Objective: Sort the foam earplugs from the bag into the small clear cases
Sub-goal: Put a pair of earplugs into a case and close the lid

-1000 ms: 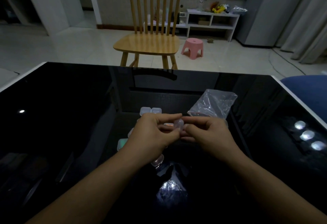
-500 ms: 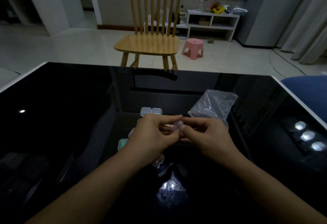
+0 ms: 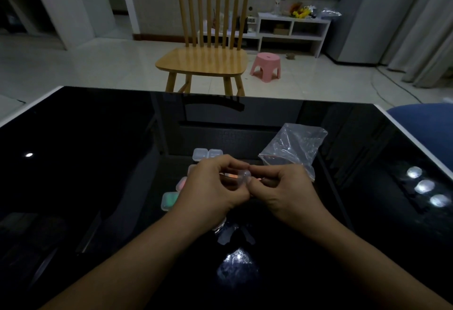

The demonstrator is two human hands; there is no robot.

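While held between both hands above the table (image 3: 98,162), case (image 3: 244,175) sits at the meeting point of the fingertips, just short of the bag (image 3: 294,148). Left hand (image 3: 215,189) on one side of the case, right hand (image 3: 282,187) on the other, both equally near. Long axis of the case too small and too blurred to tell; lid state likewise unclear. Left fingers curled round the case from the left, thumb and forefinger pinching it; right thumb and forefinger pinching its right edge, remaining fingers folded under. Neither hand spread. Pink glint just left of the case, between the left fingers, possibly an earplug; cannot say for certain.

Bag lying crumpled and mostly flat, mouth side towards the right hand, contents not discernible. Two closed cases (image 3: 207,154) side by side just left of the bag, beyond the left knuckles. Green-filled case (image 3: 169,200) further left of the bag and nearer the body, half hidden by the left wrist.

Judged step: closing or opening the held case. Next move likely to depend on keeping the pinch square across the case, with no tilt.
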